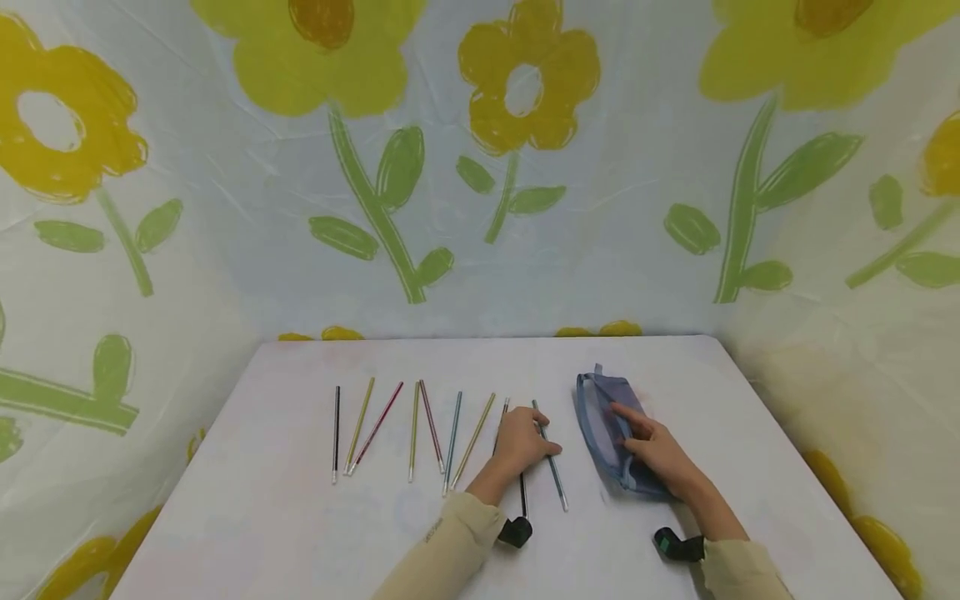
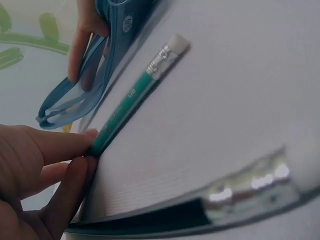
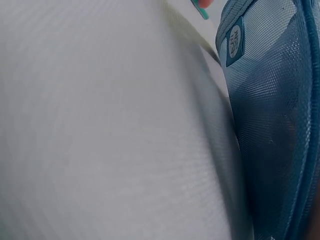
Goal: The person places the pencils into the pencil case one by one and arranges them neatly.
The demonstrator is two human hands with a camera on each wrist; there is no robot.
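My left hand (image 1: pixel 521 437) pinches a teal pencil (image 2: pixel 120 112) between thumb and fingertips, its white eraser end pointing toward me. A dark pencil (image 1: pixel 523 496) passes beneath that hand, partly hidden by it. To the right, a blue mesh pencil case (image 1: pixel 592 433) stands with its zipped mouth spread apart. My right hand (image 1: pixel 660 450) holds the case at its right side, with fingers reaching into the mouth. In the right wrist view, the mesh wall of the case (image 3: pixel 265 100) and its label fill the right side, and most of the hand is hidden.
Left of my left hand, several pencils lie in a loose row: a black pencil (image 1: pixel 336 433), a red pencil (image 1: pixel 378 425), a teal pencil (image 1: pixel 452 442) and a yellow pencil (image 1: pixel 474 442) among them. Flower-print cloth (image 1: pixel 600 250) surrounds the white table (image 1: pixel 262 533).
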